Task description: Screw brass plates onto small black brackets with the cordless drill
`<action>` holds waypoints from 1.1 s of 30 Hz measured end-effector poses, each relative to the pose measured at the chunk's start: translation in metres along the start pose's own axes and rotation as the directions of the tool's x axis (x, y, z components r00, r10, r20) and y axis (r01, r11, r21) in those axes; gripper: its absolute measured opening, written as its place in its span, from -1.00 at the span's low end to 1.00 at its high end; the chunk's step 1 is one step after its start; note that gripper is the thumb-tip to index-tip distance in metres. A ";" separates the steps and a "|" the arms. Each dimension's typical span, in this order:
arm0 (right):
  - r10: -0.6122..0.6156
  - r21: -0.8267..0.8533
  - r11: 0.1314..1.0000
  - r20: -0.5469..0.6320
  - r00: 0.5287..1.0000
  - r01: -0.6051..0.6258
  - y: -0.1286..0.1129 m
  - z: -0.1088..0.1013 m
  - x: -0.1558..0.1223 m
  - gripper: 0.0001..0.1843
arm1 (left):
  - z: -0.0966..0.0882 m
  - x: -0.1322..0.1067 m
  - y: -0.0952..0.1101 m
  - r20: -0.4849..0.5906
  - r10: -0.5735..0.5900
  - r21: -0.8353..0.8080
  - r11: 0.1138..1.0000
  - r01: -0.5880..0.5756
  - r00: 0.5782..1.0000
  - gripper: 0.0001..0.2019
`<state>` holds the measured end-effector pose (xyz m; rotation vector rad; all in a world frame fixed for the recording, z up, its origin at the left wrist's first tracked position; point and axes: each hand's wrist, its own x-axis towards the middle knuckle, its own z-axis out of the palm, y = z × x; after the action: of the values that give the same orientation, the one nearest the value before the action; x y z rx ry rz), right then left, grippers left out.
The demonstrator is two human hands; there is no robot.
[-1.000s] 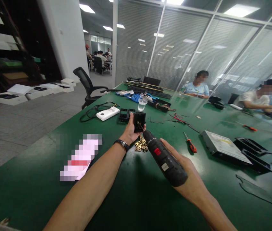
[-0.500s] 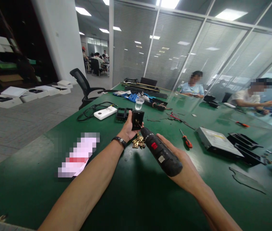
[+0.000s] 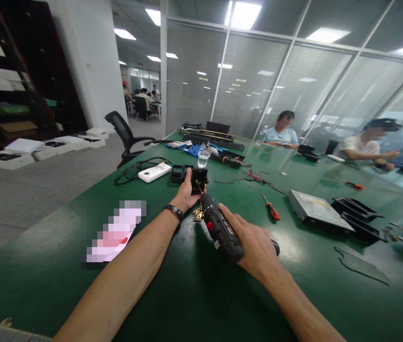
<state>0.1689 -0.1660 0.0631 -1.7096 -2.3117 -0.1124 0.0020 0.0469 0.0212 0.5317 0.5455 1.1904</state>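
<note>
My left hand [image 3: 184, 194] grips a small black box-like part [image 3: 200, 176], its open face turned toward me. Wrapped round the handle of a black cordless drill [image 3: 221, 230] is my right hand [image 3: 253, 242]. The drill's bit points into the black part; whether it touches a screw there is too small to tell. Brass-coloured metal pieces [image 3: 197, 214] lie in a pile under the drill's chuck, partly hidden by it. More black box-like parts [image 3: 177, 174] stand on the table just left of my left hand.
The green table [image 3: 144, 289] holds a phone [image 3: 117, 232], a white power bank [image 3: 154, 172], a plastic cup [image 3: 203, 159], a screwdriver [image 3: 271, 209] and a metal case [image 3: 317, 213]. Black brackets [image 3: 360, 218] and a clear shard [image 3: 361, 266] lie at right. Two people sit across the table.
The drill has swung to a steeper angle and shifted left, its body now covering part of the brass pile. My left hand still holds the black part. The view has shifted slightly.
</note>
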 end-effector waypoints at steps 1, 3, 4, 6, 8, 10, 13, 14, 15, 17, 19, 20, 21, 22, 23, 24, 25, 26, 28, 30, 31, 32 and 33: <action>-0.003 -0.008 1.000 0.003 1.000 0.003 0.000 0.000 0.000 -0.03 | 0.000 0.000 0.000 0.000 0.000 -0.003 1.000 0.000 1.000 -0.42; -0.006 0.003 1.000 -0.006 1.000 0.006 0.001 0.000 0.000 -0.02 | 0.000 0.000 0.000 0.006 -0.003 0.001 1.000 0.003 1.000 -0.42; -0.003 0.014 1.000 -0.017 1.000 0.004 0.003 -0.001 0.000 -0.02 | 0.001 -0.001 0.000 0.010 -0.003 0.008 1.000 0.003 1.000 -0.42; 0.005 0.033 0.999 -0.036 0.999 -0.004 0.006 -0.003 -0.001 -0.02 | 0.001 -0.001 -0.001 0.012 0.002 0.027 1.000 -0.003 1.000 -0.42; 0.014 0.049 0.999 -0.041 0.999 -0.012 0.008 -0.004 -0.002 -0.03 | 0.002 0.000 -0.002 0.010 0.012 0.046 0.999 -0.012 1.000 -0.42; 0.016 0.065 0.998 -0.041 0.999 -0.013 0.009 -0.005 -0.002 -0.05 | 0.001 0.001 -0.003 0.017 0.018 0.061 0.998 -0.019 1.000 -0.41; 0.008 0.078 0.997 -0.048 0.999 -0.004 0.009 -0.007 -0.002 -0.05 | 0.000 0.003 -0.004 0.031 0.023 0.074 0.997 -0.026 0.999 -0.40; 0.007 0.080 0.997 -0.053 0.999 -0.003 0.009 -0.008 -0.002 -0.04 | -0.001 0.003 -0.005 0.035 0.025 0.076 0.997 -0.028 0.999 -0.40; 0.009 0.081 0.997 -0.056 0.998 -0.004 0.010 -0.009 -0.002 -0.04 | -0.001 0.004 -0.005 0.036 0.028 0.076 0.997 -0.031 0.999 -0.41; 0.014 0.084 0.996 -0.060 0.998 -0.009 0.010 -0.009 -0.002 -0.04 | -0.001 0.003 -0.006 0.035 0.037 0.074 0.996 -0.039 0.999 -0.42; 0.011 0.088 0.996 -0.061 0.998 -0.006 0.012 -0.009 -0.002 -0.04 | -0.001 0.003 -0.007 0.032 0.044 0.074 0.996 -0.046 0.999 -0.42; 0.006 0.091 0.996 -0.062 0.998 -0.001 0.012 -0.008 -0.001 -0.04 | -0.001 0.003 -0.007 0.031 0.044 0.074 0.996 -0.046 0.999 -0.41; 0.002 0.092 0.996 -0.063 0.998 0.004 0.013 -0.008 -0.001 -0.03 | -0.001 0.004 -0.007 0.030 0.037 0.076 0.996 -0.039 0.999 -0.41; 0.000 0.093 0.996 -0.064 0.998 0.006 0.013 -0.007 -0.001 -0.02 | -0.001 0.004 -0.007 0.031 0.027 0.078 0.997 -0.030 0.999 -0.40; 0.001 0.092 0.996 -0.063 0.998 0.004 0.014 -0.007 -0.001 -0.02 | -0.001 0.004 -0.006 0.032 0.018 0.079 0.997 -0.021 0.999 -0.40; 0.005 0.091 0.996 -0.061 0.998 0.000 0.014 -0.007 0.000 -0.02 | -0.001 0.004 -0.006 0.034 0.010 0.079 0.997 -0.012 0.999 -0.40; 0.010 0.089 0.996 -0.058 0.998 -0.005 0.014 -0.007 0.000 -0.02 | -0.001 0.005 -0.005 0.035 0.003 0.080 0.997 -0.006 0.999 -0.40; 0.015 0.088 0.996 -0.055 0.998 -0.010 0.014 -0.007 0.000 -0.02 | -0.001 0.005 -0.005 0.034 -0.002 0.080 0.997 -0.001 0.999 -0.40; 0.016 0.090 0.996 -0.051 0.999 -0.011 0.014 -0.007 0.000 0.00 | 0.000 0.004 -0.005 0.023 -0.004 0.078 0.997 0.002 1.000 -0.40; 0.014 0.095 0.995 -0.049 0.999 -0.009 0.013 -0.007 0.000 0.00 | 0.000 0.003 -0.005 0.011 -0.004 0.076 0.997 0.003 1.000 -0.40; 0.013 0.097 0.995 -0.049 0.999 -0.008 0.013 -0.007 0.000 0.00 | 0.001 0.003 -0.005 0.008 -0.003 0.077 0.997 0.002 1.000 -0.40; 0.012 0.098 0.995 -0.047 0.999 -0.007 0.012 -0.007 0.000 0.00 | 0.001 0.002 -0.005 0.010 -0.003 0.080 0.997 0.002 1.000 -0.40; 0.011 0.099 0.995 -0.044 0.999 -0.007 0.012 -0.007 0.000 0.00 | 0.001 0.002 -0.005 0.015 -0.005 0.084 0.996 0.003 1.000 -0.40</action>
<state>0.1814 -0.1641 0.0686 -1.6523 -2.2379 -0.0334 0.0064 0.0477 0.0184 0.6104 0.5847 1.1625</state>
